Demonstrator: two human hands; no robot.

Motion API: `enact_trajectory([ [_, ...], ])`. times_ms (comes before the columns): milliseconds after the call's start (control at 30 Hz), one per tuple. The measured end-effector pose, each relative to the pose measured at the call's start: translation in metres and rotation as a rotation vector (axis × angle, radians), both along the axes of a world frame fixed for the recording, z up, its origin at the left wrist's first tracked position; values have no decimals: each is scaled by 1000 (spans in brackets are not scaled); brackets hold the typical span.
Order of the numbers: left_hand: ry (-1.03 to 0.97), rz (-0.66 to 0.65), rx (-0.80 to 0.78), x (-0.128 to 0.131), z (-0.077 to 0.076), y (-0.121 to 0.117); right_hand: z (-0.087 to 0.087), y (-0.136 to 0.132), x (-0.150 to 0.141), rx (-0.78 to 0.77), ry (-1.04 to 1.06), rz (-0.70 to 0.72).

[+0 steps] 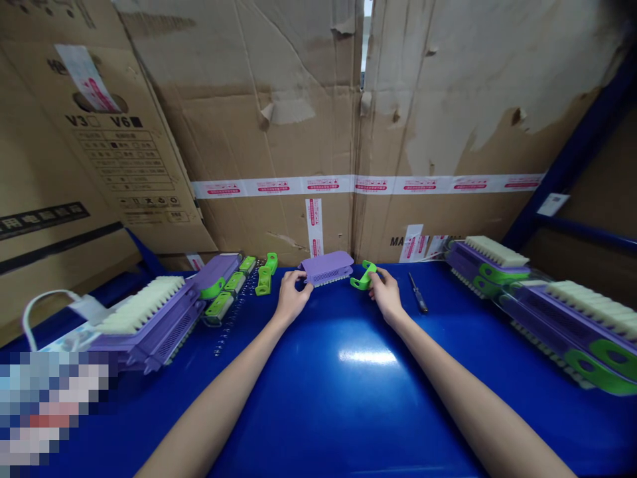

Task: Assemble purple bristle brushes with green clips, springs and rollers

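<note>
My left hand pinches the left end of a purple plastic brush housing, which rests on the blue table with pale bristles showing along its lower edge. Between the thumb and fingers of my right hand is a bright green plastic end piece. It is held a little to the right of the housing, with a gap between them. To the right of that hand lies a screwdriver. More green end pieces sit left of my left hand, beside a scattered row of small screws.
Purple brush units with cream bristles are stacked at the left, near green parts and a white plug with its cable. Finished-looking purple and green brushes line the right. Cardboard walls the back; a blue frame stands right.
</note>
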State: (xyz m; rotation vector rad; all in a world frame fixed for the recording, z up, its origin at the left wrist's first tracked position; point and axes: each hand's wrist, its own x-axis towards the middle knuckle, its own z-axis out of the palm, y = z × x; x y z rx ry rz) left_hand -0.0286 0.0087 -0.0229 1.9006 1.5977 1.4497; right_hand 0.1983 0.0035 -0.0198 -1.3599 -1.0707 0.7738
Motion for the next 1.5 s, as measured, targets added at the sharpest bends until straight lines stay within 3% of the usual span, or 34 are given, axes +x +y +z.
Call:
enact_trajectory([
  [267,2,-143,-44,-4,-5,7,1,0,0,-10,25,-6],
  [533,51,-269,-70,-5,0,3,1,0,2,-27,46,-60],
  [767,-75,-170,-114,0,-2,-1,0,1,1,-18,31,-35],
  [1100,-177,-162,-146,4,-2,-3,5,-3,2,11,-46,111],
  [1200,-152,-220,-147,3,-1,-3,6,-4,2,27,-60,157],
  [1500,-190,-264,-185,1,4,-3,5,-3,1,17,-13,53],
])
